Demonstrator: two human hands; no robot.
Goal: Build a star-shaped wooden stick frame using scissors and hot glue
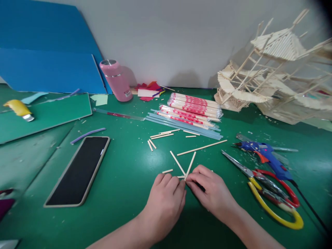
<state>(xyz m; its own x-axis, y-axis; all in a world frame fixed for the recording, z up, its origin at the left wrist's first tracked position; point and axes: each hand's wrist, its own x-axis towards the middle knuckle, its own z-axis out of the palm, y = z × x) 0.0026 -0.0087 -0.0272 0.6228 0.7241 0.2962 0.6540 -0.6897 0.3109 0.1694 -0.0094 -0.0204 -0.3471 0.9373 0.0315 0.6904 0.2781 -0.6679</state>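
Wooden sticks [184, 166], two, thin and pale, meeting in a V; both lie on the green table [124, 180] with their joined tips at the fingertips of both hands. Left hand [166, 197]: knuckles up, fingers curled and pinched shut on the meeting point of the sticks from the left. Right hand [211, 190]: fingers likewise closed on the same joint from the right, fingertips touching those of the left hand. Short stick piece [167, 171] just beside the left hand. Long stick [202, 147] lying apart, beyond the V. Loose cut sticks [163, 135] scattered farther back. Wrapped chopstick bundles [194, 103] behind those, resting partly on blue-grey strips [181, 126]. Scissors [269, 193], red and yellow handles, near the right hand, blades pointing left. Blue glue gun [264, 155] just behind the scissors. Phone [77, 169], screen dark, well to the left of the hands. Purple strip [87, 135] beside the phone's far end. Pink flask [116, 80] upright by the wall. Blue boards [46, 58] leaning at back left. Stick-built model [272, 69] at back right. Yellow-handled knife [19, 109] at far left, on a green mat [52, 114]
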